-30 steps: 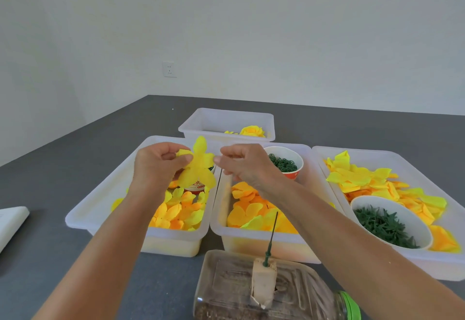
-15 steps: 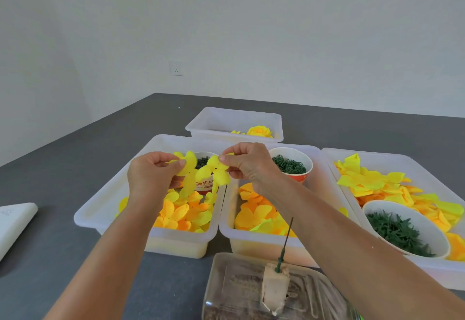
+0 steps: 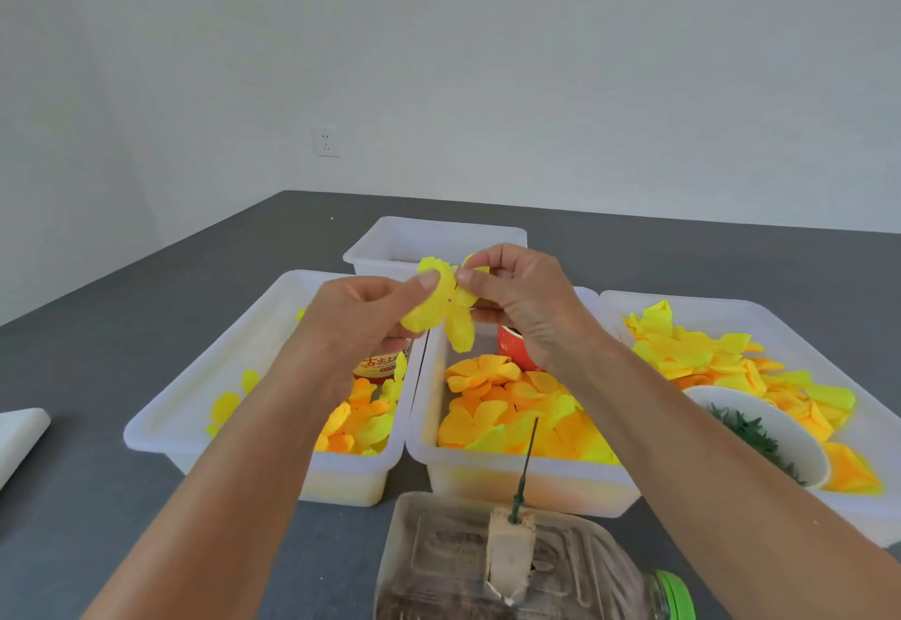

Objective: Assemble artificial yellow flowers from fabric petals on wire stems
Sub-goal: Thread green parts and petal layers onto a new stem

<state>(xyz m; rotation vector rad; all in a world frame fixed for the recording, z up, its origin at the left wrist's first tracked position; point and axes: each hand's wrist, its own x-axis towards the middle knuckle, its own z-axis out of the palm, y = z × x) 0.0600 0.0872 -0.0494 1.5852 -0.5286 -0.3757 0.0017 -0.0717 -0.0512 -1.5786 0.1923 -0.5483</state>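
Observation:
Both hands hold a yellow fabric petal piece [image 3: 446,310] up above the bins. My left hand [image 3: 358,322] pinches its left side with the thumb on top. My right hand [image 3: 519,300] pinches its right side between thumb and forefinger. A dark green wire stem [image 3: 526,461] stands upright in a small tan block [image 3: 509,549] on a clear plastic bottle [image 3: 487,566] lying on its side at the front. Loose yellow and orange petals [image 3: 507,419] fill the middle bin.
Three white bins sit side by side on the grey table: left bin [image 3: 195,405], middle bin [image 3: 526,478], right bin [image 3: 829,327]. A fourth bin [image 3: 390,239] stands behind. A white bowl [image 3: 780,429] of green pieces sits in the right bin. A white object [image 3: 19,434] lies far left.
The two hands came together and rose a little, bringing the separated yellow petal pieces into one bunch between them. The camera view dropped closer toward the bins.

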